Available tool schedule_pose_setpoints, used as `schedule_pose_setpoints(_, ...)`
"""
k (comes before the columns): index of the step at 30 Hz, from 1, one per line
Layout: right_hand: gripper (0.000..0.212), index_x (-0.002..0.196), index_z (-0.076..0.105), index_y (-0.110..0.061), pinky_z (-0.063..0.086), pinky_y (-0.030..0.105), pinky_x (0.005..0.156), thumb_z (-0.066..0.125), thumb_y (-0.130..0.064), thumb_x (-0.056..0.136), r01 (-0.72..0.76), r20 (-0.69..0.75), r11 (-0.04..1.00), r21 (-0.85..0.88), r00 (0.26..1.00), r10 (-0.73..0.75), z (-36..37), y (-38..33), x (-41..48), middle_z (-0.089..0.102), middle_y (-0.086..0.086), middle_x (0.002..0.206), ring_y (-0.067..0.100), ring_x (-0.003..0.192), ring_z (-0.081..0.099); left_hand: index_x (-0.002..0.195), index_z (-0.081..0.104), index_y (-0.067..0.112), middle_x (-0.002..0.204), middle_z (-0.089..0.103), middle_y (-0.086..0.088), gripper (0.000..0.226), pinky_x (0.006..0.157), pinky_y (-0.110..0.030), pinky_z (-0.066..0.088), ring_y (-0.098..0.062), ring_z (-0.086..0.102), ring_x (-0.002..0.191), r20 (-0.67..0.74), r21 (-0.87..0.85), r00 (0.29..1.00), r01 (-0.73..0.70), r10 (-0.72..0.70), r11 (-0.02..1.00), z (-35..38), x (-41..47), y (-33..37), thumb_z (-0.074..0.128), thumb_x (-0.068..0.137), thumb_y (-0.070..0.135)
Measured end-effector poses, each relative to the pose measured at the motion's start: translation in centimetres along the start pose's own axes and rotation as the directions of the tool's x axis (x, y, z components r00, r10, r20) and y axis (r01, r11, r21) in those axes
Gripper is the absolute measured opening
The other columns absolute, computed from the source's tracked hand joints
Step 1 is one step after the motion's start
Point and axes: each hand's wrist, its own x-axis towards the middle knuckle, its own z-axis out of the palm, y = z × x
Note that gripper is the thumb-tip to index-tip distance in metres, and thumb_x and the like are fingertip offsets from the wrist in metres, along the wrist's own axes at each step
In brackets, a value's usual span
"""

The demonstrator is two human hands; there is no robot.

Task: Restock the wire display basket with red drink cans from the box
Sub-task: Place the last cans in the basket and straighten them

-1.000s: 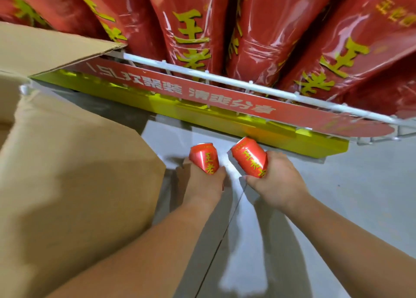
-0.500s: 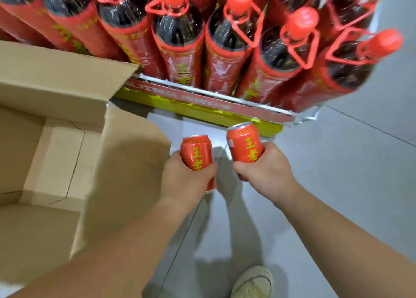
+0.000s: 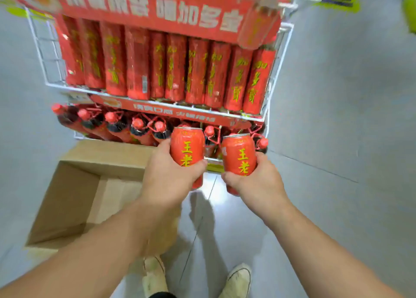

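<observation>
Grey shop floor fills the head camera view, with a tiered wire display basket of red drinks ahead. Left hand wraps fully round one upright red can; right hand wraps round a second can, both held before the lower tier, likely ready for shelving. Open cardboard box sits on the floor at left, just beside the basket

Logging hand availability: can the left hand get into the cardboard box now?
Probably yes: the cardboard box stands open, with nothing across its mouth. But the left hand grips a red can, so grasping anything more is out.
</observation>
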Motion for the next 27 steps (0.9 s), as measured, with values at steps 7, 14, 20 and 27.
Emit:
schedule_pose_setpoints(7,0.042,0.095,0.062,-0.028,0.055,0.03,0.063,0.083,-0.034,0.059,0.168,-0.115,0.982,0.087,0.981,-0.158,-6.8,-16.4,-8.1,0.071,-0.009,0.074,0.005,0.064,0.067,0.092,0.059,0.039,0.094,0.068,0.008,0.046,0.073,-0.032,0.051,-0.011,0.066,0.085,-0.064,0.12,0.955,-0.282,0.291,0.952,-10.9,-3.0,15.9,0.09,0.06,0.048)
schedule_pose_setpoints(14,0.039,0.093,0.058,-0.027,0.056,0.026,0.062,0.086,-0.034,0.067,0.289,-0.25,0.952,0.104,0.934,-0.257,-13.3,-29.9,-15.2,0.07,-0.008,0.079,0.011,0.069,0.069,0.102,0.063,0.028,0.098,0.068,0.002,0.056,0.078,-0.037,0.054,-0.018,0.065,0.089,-0.076,0.153,0.872,-0.47,0.484,0.87,-20.7,-5.7,30.2,0.087,0.061,0.057)
schedule_pose_setpoints(20,0.044,0.102,0.059,-0.024,0.06,0.037,0.071,0.085,-0.035,0.068,0.389,-0.338,0.916,0.094,0.878,-0.338,-16.3,-39.3,-19.2,0.07,-0.006,0.084,0.011,0.072,0.069,0.104,0.064,0.029,0.1,0.069,0.005,0.052,0.079,-0.031,0.054,-0.013,0.066,0.09,-0.086,0.144,0.789,-0.595,0.609,0.791,-28.4,-7.6,39.3,0.087,0.065,0.053)
schedule_pose_setpoints(27,0.045,0.097,0.058,-0.025,0.059,0.04,0.073,0.087,-0.04,0.066,0.457,-0.432,0.882,0.111,0.822,-0.371,-17.6,-47.5,-20.4,0.07,-0.002,0.089,0.015,0.076,0.068,0.095,0.06,0.03,0.091,0.069,0.008,0.042,0.076,-0.031,0.05,-0.01,0.066,0.083,-0.095,0.172,0.713,-0.676,0.695,0.717,-34.7,-8.3,46.6,0.09,0.069,0.043)
